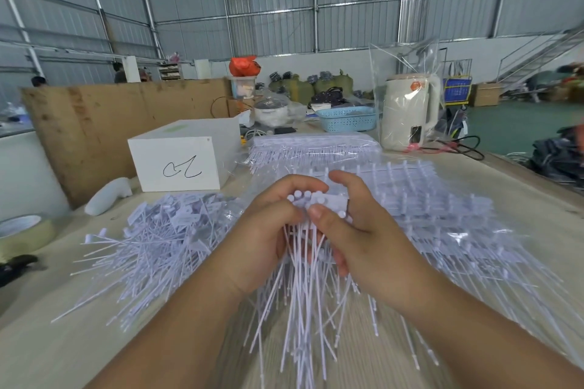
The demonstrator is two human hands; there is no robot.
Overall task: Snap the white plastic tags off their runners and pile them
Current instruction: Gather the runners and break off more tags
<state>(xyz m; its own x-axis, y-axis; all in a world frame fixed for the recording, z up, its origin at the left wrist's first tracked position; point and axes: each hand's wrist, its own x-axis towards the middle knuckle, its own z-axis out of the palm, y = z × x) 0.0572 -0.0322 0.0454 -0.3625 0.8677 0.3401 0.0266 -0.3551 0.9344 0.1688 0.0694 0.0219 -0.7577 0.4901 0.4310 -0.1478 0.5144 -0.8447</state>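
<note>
Both hands hold one bunch of white plastic tags (311, 265) above the table's middle. My left hand (265, 230) curls round the bunch from the left, and my right hand (354, 224) grips its flat heads from the right, thumb on top. The thin tails fan down toward me. A loose pile of separated tags (151, 240) lies on the left. Sheets of tags on their runners (442, 218) spread under and right of my hands.
A white box (180, 164) with a scribble stands at the back left, a cardboard sheet (104, 123) behind it. Tape roll (22, 230) at the left edge. Bagged tag sheets (313, 145), a blue basket (347, 118) and a bagged kettle (407, 110) stand behind.
</note>
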